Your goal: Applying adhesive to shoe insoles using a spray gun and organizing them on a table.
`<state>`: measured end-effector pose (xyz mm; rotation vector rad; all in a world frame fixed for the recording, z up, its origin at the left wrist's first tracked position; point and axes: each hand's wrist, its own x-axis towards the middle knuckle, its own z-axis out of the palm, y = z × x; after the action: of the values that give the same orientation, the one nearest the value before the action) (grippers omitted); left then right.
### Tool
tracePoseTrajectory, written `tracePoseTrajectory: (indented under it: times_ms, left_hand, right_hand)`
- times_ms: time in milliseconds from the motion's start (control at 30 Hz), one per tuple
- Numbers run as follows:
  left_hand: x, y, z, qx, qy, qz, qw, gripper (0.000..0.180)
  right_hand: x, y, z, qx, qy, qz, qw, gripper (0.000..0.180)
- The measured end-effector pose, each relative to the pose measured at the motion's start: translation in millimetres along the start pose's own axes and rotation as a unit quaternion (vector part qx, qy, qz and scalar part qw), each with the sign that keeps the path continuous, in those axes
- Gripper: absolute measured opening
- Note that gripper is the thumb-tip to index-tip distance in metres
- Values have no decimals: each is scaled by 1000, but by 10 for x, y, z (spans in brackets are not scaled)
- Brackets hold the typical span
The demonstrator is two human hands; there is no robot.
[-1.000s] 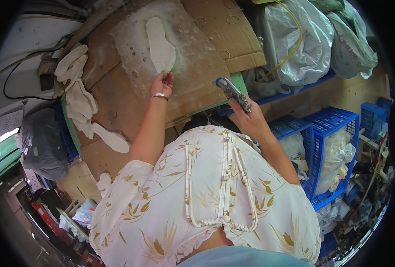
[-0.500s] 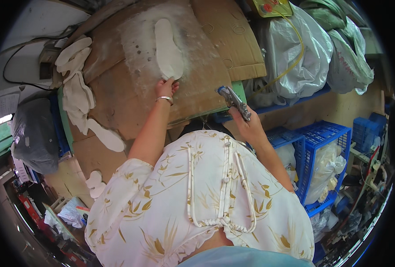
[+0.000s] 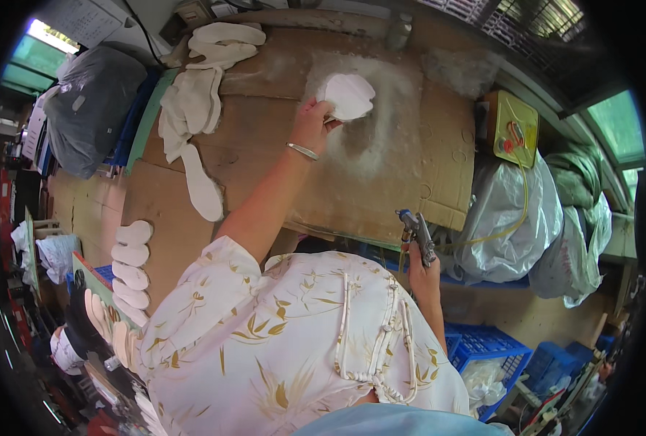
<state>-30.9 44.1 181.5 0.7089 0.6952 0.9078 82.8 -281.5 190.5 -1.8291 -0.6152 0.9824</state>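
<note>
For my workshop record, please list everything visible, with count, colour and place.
cardboard: several, brown, centre
held insole: one, white, above cardboard
other insoles: many, white, left
spray gun: one, silver, centre right
can: one, yellow, right
hose: one, yellow, right
bags: several, grey and green, both sides
crates: several, blue, lower right
clutter: uncounted, mixed, picture's edges
shirt: one, mostly white, lower centre
bracelet: one, silver, left wrist
left hand: one, bare, holding insole
right hand: one, bare, holding spray gun

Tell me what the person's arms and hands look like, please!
The left hand and right hand wear no gloves. A silver bracelet circles the left wrist. The left sleeve is short and white, with golden-brown leaves.
</note>
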Motion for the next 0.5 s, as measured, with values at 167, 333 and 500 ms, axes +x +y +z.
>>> tracePoseTrajectory:
  times_ms: [167, 333, 500]
  left_hand:
    - [280, 533, -428, 29, 17, -16, 999, 12]
    - [1007, 1021, -768, 56, -12, -54, 997, 14]
    - [1918, 1589, -1223, 86, 33, -48, 995, 24]
  right_hand:
    - [166, -45, 75, -11, -13, 35, 999, 27]
    - [352, 16, 373, -21, 40, -30, 999, 24]
    - [388, -310, 741, -11, 58, 102, 993, 22]
